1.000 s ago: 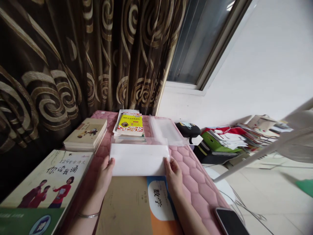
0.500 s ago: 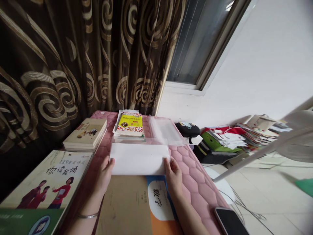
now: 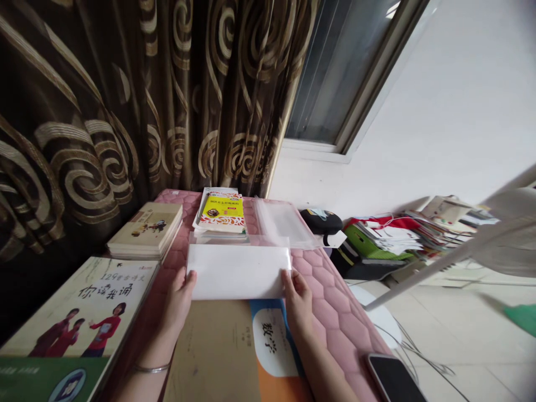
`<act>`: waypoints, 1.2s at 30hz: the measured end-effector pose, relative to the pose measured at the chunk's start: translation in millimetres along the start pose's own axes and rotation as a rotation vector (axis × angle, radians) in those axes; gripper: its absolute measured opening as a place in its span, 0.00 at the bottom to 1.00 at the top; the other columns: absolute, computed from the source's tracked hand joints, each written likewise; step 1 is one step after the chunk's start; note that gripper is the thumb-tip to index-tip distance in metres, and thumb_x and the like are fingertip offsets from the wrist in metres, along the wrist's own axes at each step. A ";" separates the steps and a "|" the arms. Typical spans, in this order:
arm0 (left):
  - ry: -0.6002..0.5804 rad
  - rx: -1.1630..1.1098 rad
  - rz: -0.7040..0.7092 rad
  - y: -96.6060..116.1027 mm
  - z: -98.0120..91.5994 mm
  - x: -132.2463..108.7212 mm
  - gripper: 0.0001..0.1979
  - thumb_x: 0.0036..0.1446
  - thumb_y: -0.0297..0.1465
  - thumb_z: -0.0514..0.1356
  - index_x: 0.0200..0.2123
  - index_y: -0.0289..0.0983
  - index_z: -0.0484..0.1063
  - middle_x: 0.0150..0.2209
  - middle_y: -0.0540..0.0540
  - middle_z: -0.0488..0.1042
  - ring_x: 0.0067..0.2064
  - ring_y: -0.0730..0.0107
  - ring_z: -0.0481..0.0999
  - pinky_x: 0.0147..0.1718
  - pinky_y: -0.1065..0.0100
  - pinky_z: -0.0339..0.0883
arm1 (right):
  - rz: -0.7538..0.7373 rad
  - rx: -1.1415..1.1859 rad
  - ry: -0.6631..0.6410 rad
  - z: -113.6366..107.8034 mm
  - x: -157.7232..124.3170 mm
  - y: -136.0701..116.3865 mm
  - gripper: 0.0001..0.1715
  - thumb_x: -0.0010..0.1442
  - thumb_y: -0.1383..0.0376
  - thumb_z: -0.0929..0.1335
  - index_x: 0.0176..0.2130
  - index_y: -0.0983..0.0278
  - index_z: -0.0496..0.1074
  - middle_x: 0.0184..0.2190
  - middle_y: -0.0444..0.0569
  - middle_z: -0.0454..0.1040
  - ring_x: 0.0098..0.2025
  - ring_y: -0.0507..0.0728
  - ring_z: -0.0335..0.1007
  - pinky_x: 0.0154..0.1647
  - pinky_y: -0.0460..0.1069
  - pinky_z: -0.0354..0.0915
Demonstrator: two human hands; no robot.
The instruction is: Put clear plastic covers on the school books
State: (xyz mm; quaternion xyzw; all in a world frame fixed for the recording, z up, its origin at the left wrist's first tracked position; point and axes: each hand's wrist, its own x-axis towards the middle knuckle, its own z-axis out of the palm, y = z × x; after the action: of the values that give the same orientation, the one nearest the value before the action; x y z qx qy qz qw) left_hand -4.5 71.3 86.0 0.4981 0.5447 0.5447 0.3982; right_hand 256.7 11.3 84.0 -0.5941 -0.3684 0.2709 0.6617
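White sheet point(image 3: 238, 272): one, plain, blank, wide oblong, lying flat with a clear plastic strip along its far edge. It sat mid-worktop over the top end of a book point(image 3: 234, 352) and hid that end. The book cover was brown, with an orange and blue band and a white oval label.

Left hand point(image 3: 178, 304) was at the sheet's left edge, thumb on top and fingers clamped on that edge, the rest tucked under. Right hand point(image 3: 298, 304) was at the right edge, fingers point(image 3: 290, 277) closed on it likewise. Two hands, both touching the sheet. One thin bangle point(image 3: 151, 368) was on the left wrist.

The worktop point(image 3: 335, 312) had a pink quilted cover.

Counts:
- one big picture book point(image 3: 84, 304) at near left, with a green one point(image 3: 42, 379) overlapping its near end
- one beige book stack point(image 3: 146, 229) at far left
- one yellow book point(image 3: 223, 211) atop a small pile, just beyond the sheet
- one clear plastic sleeve point(image 3: 285, 223) right of that pile
- one phone point(image 3: 393, 379) at the near right edge, screen dark

A brown swirl curtain point(image 3: 125, 100) hung behind. There was one heap of papers point(image 3: 397, 234) on the floor to the right and one white fan point(image 3: 502, 234) at far right.
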 end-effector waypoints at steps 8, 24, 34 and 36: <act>-0.069 -0.039 -0.046 1.5 -1.7 -0.4 0.24 0.49 0.51 0.61 0.38 0.37 0.73 0.35 0.44 0.80 0.42 0.57 0.77 0.39 0.65 0.71 | -0.003 -0.019 0.006 -0.7 2.4 6.1 0.26 0.56 0.42 0.68 0.31 0.62 0.69 0.26 0.43 0.67 0.30 0.54 0.58 0.29 0.47 0.58; 0.008 0.048 0.047 -2.4 -1.4 0.9 0.23 0.51 0.48 0.59 0.42 0.38 0.75 0.37 0.42 0.80 0.48 0.50 0.76 0.43 0.62 0.72 | 0.001 -0.001 -0.025 0.2 -0.2 2.2 0.26 0.56 0.42 0.67 0.34 0.62 0.72 0.30 0.46 0.72 0.33 0.57 0.64 0.32 0.49 0.62; 0.005 0.059 0.080 -0.5 -0.3 -0.3 0.21 0.52 0.49 0.59 0.39 0.38 0.75 0.36 0.42 0.80 0.45 0.51 0.77 0.42 0.60 0.72 | -0.003 -0.013 -0.020 -1.1 1.3 6.2 0.25 0.57 0.43 0.67 0.34 0.62 0.71 0.28 0.45 0.70 0.31 0.55 0.61 0.31 0.49 0.60; 0.017 0.058 0.084 -0.5 0.4 0.0 0.21 0.51 0.48 0.59 0.40 0.39 0.75 0.36 0.42 0.80 0.46 0.50 0.76 0.42 0.60 0.72 | -0.002 -0.026 -0.012 -1.4 1.5 7.1 0.26 0.57 0.42 0.67 0.32 0.62 0.71 0.27 0.44 0.69 0.29 0.55 0.59 0.29 0.49 0.58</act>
State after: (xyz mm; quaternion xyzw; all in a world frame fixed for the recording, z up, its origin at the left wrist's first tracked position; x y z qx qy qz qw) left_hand -4.2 71.4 85.5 0.5272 0.5421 0.5490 0.3560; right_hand 259.3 12.8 77.2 -0.6006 -0.3764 0.2692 0.6520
